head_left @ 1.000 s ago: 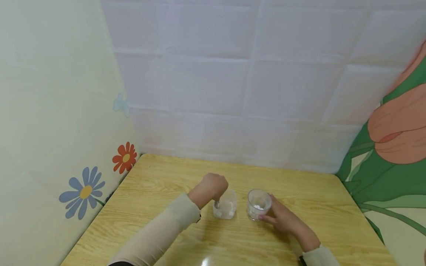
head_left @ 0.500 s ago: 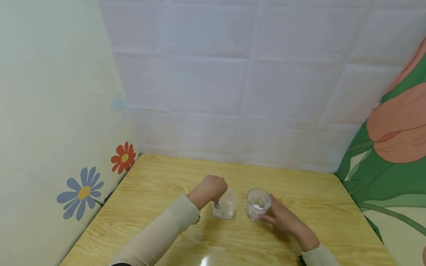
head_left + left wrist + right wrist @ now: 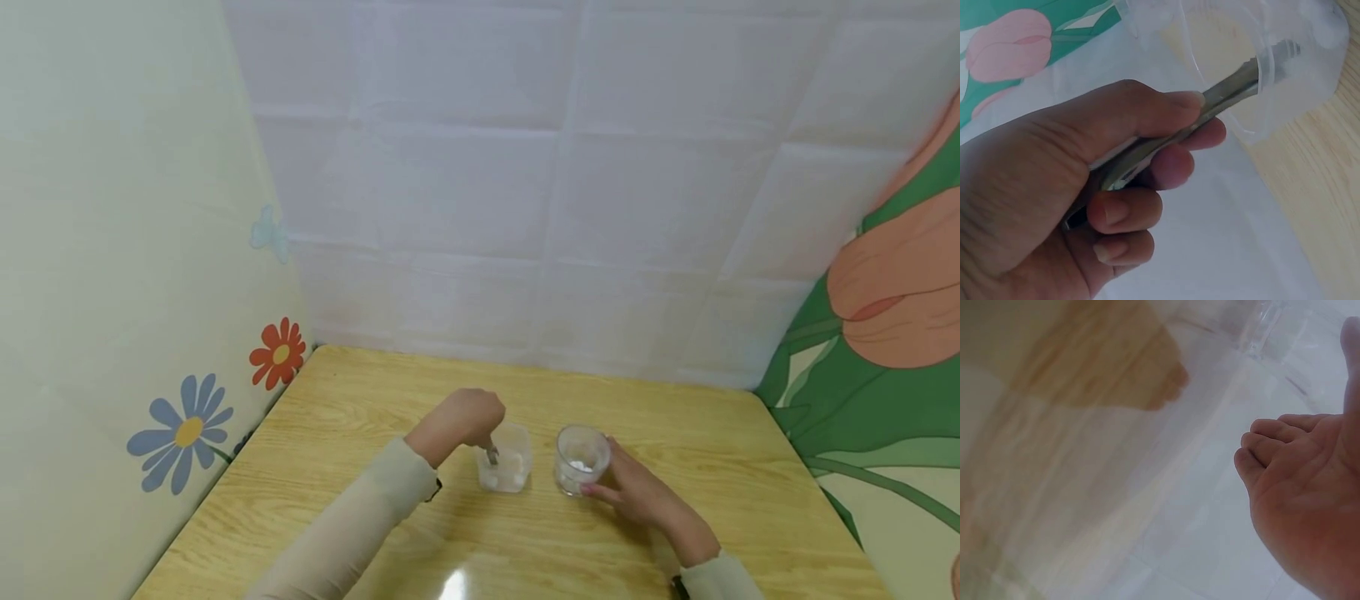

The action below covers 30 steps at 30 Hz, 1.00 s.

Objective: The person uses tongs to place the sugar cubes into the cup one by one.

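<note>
In the head view my left hand (image 3: pixel 461 418) is over the left side of a clear plastic container (image 3: pixel 519 454) on the table. That hand pinches metal tongs (image 3: pixel 1229 87) between thumb and fingers. The tongs' serrated tip reaches inside the container, near white, fluffy-looking lumps (image 3: pixel 1325 25). Just to the right stands a clear glass (image 3: pixel 570 454) with small white pieces (image 3: pixel 581 467) at its bottom. My right hand (image 3: pixel 637 490) holds this glass from the right, thumb in front and fingers behind. Only part of the glass (image 3: pixel 1260 331) shows in the right wrist view.
The wood-grain table (image 3: pixel 390 383) runs back to a creased white sheet (image 3: pixel 465 208). Cloth walls stand at both sides, the left with painted flowers (image 3: pixel 189 431), the right with a large tulip (image 3: pixel 900 292).
My left hand has shifted slightly left and up, and more of the tongs shows above the container. The right hand and the glass have stayed in place.
</note>
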Each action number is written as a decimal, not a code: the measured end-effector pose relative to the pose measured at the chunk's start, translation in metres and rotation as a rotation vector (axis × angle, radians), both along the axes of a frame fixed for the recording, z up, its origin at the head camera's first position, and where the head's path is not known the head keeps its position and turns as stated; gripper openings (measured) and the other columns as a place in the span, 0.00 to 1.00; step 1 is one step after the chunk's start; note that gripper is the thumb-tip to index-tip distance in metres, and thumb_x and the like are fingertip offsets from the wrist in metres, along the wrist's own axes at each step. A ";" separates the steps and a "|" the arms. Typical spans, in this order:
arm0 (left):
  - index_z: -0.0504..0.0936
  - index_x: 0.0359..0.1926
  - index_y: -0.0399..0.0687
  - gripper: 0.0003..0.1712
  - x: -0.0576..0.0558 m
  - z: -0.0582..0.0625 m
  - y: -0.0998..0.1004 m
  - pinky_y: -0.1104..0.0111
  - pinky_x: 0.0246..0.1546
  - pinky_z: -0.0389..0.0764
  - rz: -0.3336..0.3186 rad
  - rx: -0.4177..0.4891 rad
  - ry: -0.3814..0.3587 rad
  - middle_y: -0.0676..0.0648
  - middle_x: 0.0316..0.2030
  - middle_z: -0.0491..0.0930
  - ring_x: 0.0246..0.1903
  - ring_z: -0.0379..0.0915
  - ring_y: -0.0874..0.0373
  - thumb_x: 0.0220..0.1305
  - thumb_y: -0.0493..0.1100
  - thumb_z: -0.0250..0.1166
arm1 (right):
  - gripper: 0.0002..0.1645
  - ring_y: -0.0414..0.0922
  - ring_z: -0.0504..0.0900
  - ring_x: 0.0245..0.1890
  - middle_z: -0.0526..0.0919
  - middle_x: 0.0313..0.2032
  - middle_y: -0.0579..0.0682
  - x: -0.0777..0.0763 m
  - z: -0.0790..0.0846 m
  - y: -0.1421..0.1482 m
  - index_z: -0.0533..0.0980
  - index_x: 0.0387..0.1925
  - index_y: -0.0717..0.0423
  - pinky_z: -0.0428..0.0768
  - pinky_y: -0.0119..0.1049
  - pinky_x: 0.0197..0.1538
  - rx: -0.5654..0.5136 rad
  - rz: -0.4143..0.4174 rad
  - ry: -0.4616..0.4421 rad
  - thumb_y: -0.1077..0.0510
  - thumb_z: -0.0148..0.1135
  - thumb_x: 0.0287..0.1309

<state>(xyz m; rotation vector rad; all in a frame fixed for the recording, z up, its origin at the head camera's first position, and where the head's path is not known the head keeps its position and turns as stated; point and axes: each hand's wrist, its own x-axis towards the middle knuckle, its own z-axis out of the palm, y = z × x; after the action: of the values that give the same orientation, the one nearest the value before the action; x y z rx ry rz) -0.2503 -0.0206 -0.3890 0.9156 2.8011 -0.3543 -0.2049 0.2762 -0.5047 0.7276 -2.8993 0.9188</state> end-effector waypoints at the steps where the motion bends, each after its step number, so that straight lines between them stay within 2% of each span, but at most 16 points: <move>1: 0.80 0.24 0.51 0.20 -0.001 0.001 -0.002 0.69 0.28 0.77 -0.004 0.017 -0.005 0.55 0.24 0.77 0.23 0.70 0.62 0.56 0.58 0.77 | 0.51 0.72 0.58 0.71 0.67 0.69 0.69 0.000 0.000 0.000 0.59 0.73 0.66 0.59 0.67 0.68 0.001 -0.001 0.000 0.41 0.67 0.62; 3: 0.80 0.22 0.51 0.20 -0.001 0.003 -0.006 0.69 0.26 0.75 -0.011 0.054 -0.023 0.55 0.22 0.76 0.21 0.68 0.63 0.58 0.56 0.76 | 0.51 0.72 0.58 0.71 0.67 0.69 0.69 0.000 0.001 0.000 0.59 0.73 0.66 0.59 0.67 0.68 0.006 -0.006 0.000 0.40 0.67 0.62; 8: 0.80 0.18 0.52 0.18 -0.003 0.007 -0.019 0.72 0.21 0.66 -0.055 0.181 -0.082 0.57 0.16 0.71 0.17 0.58 0.65 0.65 0.43 0.70 | 0.52 0.73 0.57 0.71 0.66 0.69 0.70 0.000 0.002 0.001 0.58 0.74 0.66 0.59 0.68 0.68 0.005 -0.016 -0.014 0.40 0.67 0.62; 13: 0.64 0.12 0.56 0.28 -0.004 0.006 -0.033 0.72 0.22 0.55 -0.147 0.303 -0.101 0.58 0.13 0.53 0.17 0.45 0.65 0.68 0.36 0.62 | 0.52 0.73 0.57 0.71 0.65 0.70 0.70 0.000 0.002 0.001 0.58 0.74 0.66 0.58 0.68 0.68 0.002 -0.012 -0.017 0.39 0.67 0.62; 16: 0.59 0.13 0.58 0.29 -0.004 0.007 -0.041 0.71 0.23 0.53 -0.173 0.352 -0.100 0.57 0.14 0.49 0.17 0.42 0.64 0.70 0.35 0.59 | 0.52 0.73 0.57 0.71 0.65 0.70 0.70 0.001 0.003 0.002 0.57 0.74 0.66 0.58 0.68 0.68 0.004 -0.012 -0.021 0.39 0.66 0.63; 18: 0.61 0.13 0.58 0.29 -0.003 0.005 -0.045 0.71 0.23 0.54 -0.183 0.373 -0.088 0.58 0.14 0.51 0.17 0.43 0.64 0.70 0.36 0.60 | 0.53 0.73 0.56 0.71 0.64 0.70 0.71 0.001 0.004 0.002 0.56 0.74 0.67 0.59 0.68 0.68 0.008 -0.015 -0.028 0.38 0.65 0.63; 24: 0.77 0.18 0.58 0.22 0.001 0.003 -0.054 0.73 0.21 0.58 -0.172 0.467 -0.105 0.59 0.13 0.61 0.15 0.50 0.66 0.73 0.41 0.62 | 0.52 0.73 0.59 0.71 0.66 0.70 0.69 0.002 0.003 0.002 0.56 0.75 0.65 0.60 0.69 0.67 0.002 -0.007 -0.016 0.39 0.66 0.63; 27: 0.77 0.19 0.56 0.21 0.004 0.002 -0.057 0.73 0.22 0.58 -0.176 0.505 -0.121 0.59 0.13 0.60 0.15 0.49 0.66 0.73 0.42 0.62 | 0.52 0.73 0.59 0.70 0.67 0.69 0.69 0.003 0.003 0.001 0.57 0.75 0.65 0.60 0.68 0.67 -0.005 0.000 -0.009 0.40 0.66 0.63; 30: 0.73 0.17 0.56 0.23 0.005 0.002 -0.058 0.72 0.23 0.57 -0.184 0.522 -0.114 0.59 0.13 0.56 0.16 0.47 0.66 0.74 0.42 0.62 | 0.52 0.72 0.59 0.71 0.67 0.69 0.68 0.003 0.002 0.001 0.57 0.75 0.65 0.60 0.68 0.67 -0.003 0.005 -0.006 0.39 0.66 0.63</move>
<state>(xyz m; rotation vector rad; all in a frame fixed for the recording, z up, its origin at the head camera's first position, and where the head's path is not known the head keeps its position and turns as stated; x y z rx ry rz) -0.2450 -0.0782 -0.3870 1.2494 2.7497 0.4199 -0.2014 0.2776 -0.5024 0.7332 -2.9017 0.9274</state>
